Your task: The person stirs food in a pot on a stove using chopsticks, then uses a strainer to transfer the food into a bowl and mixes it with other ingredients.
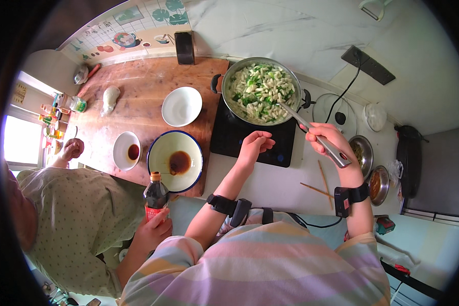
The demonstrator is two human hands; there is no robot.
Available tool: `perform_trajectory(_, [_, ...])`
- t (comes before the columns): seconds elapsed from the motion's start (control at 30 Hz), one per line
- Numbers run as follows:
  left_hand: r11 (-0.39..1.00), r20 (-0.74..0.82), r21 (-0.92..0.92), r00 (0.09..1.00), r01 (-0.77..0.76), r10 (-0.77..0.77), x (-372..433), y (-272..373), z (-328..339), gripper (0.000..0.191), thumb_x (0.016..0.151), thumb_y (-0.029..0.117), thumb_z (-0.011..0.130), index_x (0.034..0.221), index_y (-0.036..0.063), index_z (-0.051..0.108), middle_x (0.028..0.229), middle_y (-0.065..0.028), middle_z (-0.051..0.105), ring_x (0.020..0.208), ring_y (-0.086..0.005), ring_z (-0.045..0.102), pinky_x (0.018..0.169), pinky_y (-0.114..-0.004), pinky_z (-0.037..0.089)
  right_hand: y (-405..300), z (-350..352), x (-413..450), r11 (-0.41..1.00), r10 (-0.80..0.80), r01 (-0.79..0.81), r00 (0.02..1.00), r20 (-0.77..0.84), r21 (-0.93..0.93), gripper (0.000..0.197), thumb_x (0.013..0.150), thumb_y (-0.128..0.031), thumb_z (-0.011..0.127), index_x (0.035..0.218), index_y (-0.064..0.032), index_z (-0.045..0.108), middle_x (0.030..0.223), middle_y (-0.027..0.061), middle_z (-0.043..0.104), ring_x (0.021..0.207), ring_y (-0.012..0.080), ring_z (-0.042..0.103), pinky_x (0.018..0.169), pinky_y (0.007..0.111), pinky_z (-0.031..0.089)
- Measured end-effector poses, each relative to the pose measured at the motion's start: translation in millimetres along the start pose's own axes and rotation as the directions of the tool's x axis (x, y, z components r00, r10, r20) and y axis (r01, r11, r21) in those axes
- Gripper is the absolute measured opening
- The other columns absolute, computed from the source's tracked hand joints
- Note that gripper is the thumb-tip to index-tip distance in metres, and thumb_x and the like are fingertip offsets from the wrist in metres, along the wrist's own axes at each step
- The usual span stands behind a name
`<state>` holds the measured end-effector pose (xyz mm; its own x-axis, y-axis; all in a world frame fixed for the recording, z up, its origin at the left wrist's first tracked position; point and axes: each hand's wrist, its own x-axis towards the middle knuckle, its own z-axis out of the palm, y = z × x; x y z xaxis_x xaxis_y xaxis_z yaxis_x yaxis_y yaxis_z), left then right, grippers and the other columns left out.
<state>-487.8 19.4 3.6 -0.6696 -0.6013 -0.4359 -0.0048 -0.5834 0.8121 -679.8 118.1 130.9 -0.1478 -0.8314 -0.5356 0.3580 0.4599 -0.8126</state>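
Observation:
My right hand [327, 139] grips the metal handle of a cooking utensil [304, 121]. Its head is buried in short white pieces mixed with chopped greens [264, 90], so its shape is hidden. That food nearly fills a two-handled metal pan [229, 103] on a black induction cooker [252, 147]. Over the cooker's near part, below the pan, my left hand [255, 147] hovers with fingers loosely curled and nothing in them. A clear glass lid [338, 101] with a black knob lies right of the pan.
At left, another person's hand [157, 227] holds a dark sauce bottle [155, 195] near a blue-rimmed basin [153, 153] with brown liquid. White bowls [181, 106] and dough [111, 97] sit on the wooden board [145, 80]. Chopsticks [322, 179] and metal bowls [371, 153] are at right.

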Motion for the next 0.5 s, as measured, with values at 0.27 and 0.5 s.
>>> perform_trajectory(0.27, [1.0, 0.005, -0.014, 1.0, -0.009, 0.009, 1, -1, -1, 0.017, 0.088, 0.015, 0.045, 0.099, 0.008, 0.056, 0.088, -0.0024, 0.064, 0.081, -0.0096, 0.058, 0.075, -0.023, 0.042, 7, 11, -12, 0.995, -0.101, 0.101, 0.995, -0.012, 0.009, 0.031, 0.083, -0.011, 0.05, 0.108, 0.0073, 0.049, 0.068, 0.0049, 0.053, 0.043, 0.0077, 0.046, 0.041, 0.019, 0.036])
perform_trajectory(0.5, [0.991, 0.229, 0.039, 0.964, 0.13, -0.135, 3, 1, 20, 0.033, 0.093, 0.029, 0.039, 0.112, 0.0052, 0.053, 0.107, -0.0099, 0.061, 0.098, -0.0184, 0.058, 0.088, -0.03, 0.043, 47, 10, -4, 0.996, -0.053, 0.052, 0.998, 0.015, 0.076, 0.026, 0.086, -0.012, 0.05, 0.107, 0.0037, 0.051, 0.069, 0.0059, 0.054, 0.044, 0.0084, 0.049, 0.04, 0.018, 0.036])
